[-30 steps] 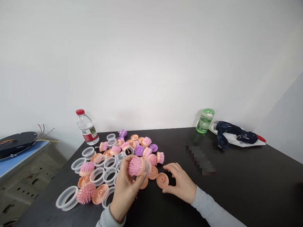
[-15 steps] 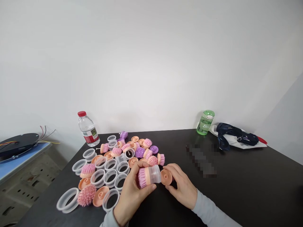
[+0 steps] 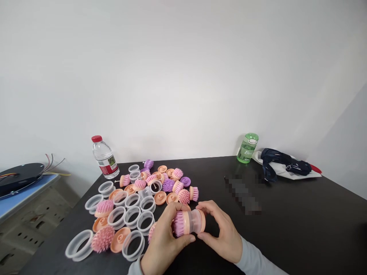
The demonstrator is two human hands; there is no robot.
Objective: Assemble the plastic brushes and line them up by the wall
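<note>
Above the table's front part, my left hand (image 3: 164,238) is closed round a pink-bristled brush head (image 3: 179,223) with a peach base. A clear plastic ring (image 3: 195,221) sits against that base. My right hand (image 3: 225,233) pinches a peach disc cap (image 3: 203,220) by its rim, and the cap lies against the ring's open end. Whether it is fully seated I cannot tell. Left of my hands lie several clear rings (image 3: 132,216), peach caps (image 3: 120,239) and bristle heads (image 3: 103,238), some pink and some purple.
A red-capped water bottle (image 3: 105,158) stands at the back left of the black table (image 3: 286,221). At the back right are a green bottle (image 3: 247,149) and a dark strap bundle (image 3: 283,162) on white material. A blurred dark object (image 3: 242,194) lies right of centre.
The peach cap, held apart from the clear ring before, is now against its open end. Both hands have come together, with the brush head shifted slightly right and down.
</note>
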